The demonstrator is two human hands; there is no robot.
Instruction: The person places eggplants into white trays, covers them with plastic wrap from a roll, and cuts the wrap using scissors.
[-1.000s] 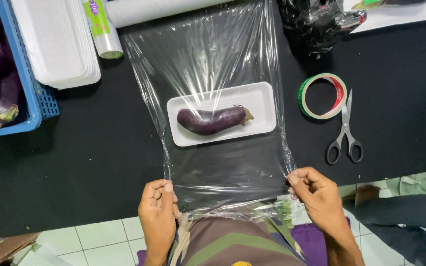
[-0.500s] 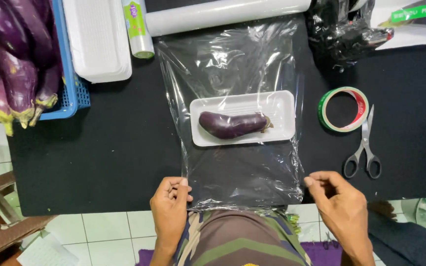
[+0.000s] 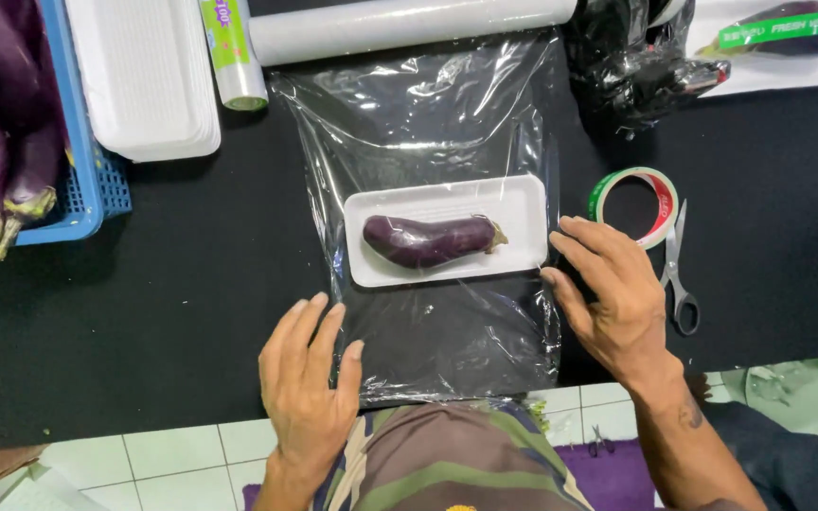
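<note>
Head view: an eggplant (image 3: 428,240) lay in a white tray (image 3: 523,203) on a sheet of clear film (image 3: 428,114) spread over the black tabletop (image 3: 191,284). Left hand (image 3: 310,378) rested open, flat on the film's near-left edge. Right hand (image 3: 613,289) rested open, fingers at the tray's right end. Tape ring (image 3: 634,205) and scissors (image 3: 679,274) lay just right of it.

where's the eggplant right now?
Head view, centre: the eggplant lies in the white foam tray on the cling film sheet, between the left hand and right hand.
</note>
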